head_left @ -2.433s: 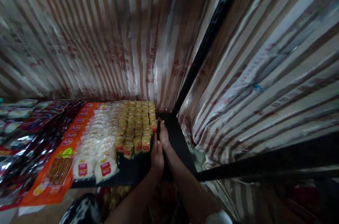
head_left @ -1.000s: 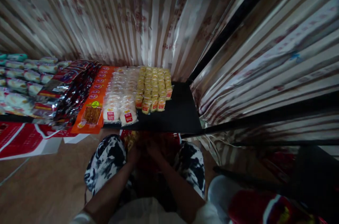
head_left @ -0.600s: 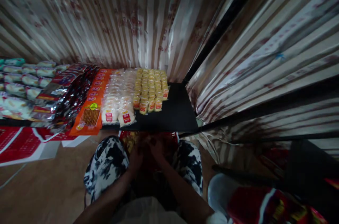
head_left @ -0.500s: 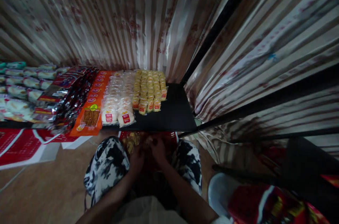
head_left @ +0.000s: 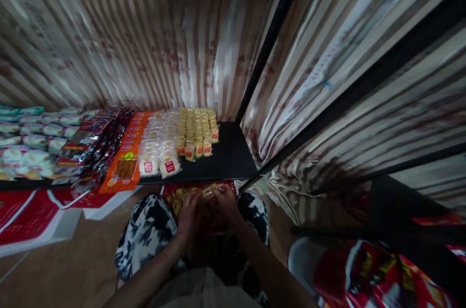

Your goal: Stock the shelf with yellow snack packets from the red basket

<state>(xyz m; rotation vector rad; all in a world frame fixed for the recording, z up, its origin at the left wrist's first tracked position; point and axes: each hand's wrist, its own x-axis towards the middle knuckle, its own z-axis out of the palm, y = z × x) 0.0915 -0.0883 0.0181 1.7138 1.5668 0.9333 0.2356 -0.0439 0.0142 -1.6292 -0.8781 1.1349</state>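
Observation:
Between my knees stands a red basket (head_left: 168, 187) with small yellow-wrapped snack packets (head_left: 177, 200) inside. My left hand (head_left: 188, 216) is over the basket, its fingers closed on a small wrapped snack packet (head_left: 207, 193). My right hand (head_left: 226, 205) grips the same packet from the other side, fingers curled. Dim light and blur hide the exact finger contact. On the black shelf (head_left: 233, 162) just beyond, similar yellow snack packets (head_left: 198, 128) stand in tight rows. White round packaged crackers (head_left: 160, 148) are lined up to their left.
Farther left lie an orange pretzel-stick bag (head_left: 127, 155), dark shiny packets (head_left: 98, 143) and white-green packets (head_left: 34, 143). Red-and-white bags (head_left: 32, 218) sit below the shelf. Black frame bars (head_left: 291, 148) and striped sheeting (head_left: 163, 31) enclose the corner. Red snack bags (head_left: 374, 274) are at right.
The view has swung a little right and tilted up. My hands have risen slightly above the basket, and the packet between them now shows more clearly.

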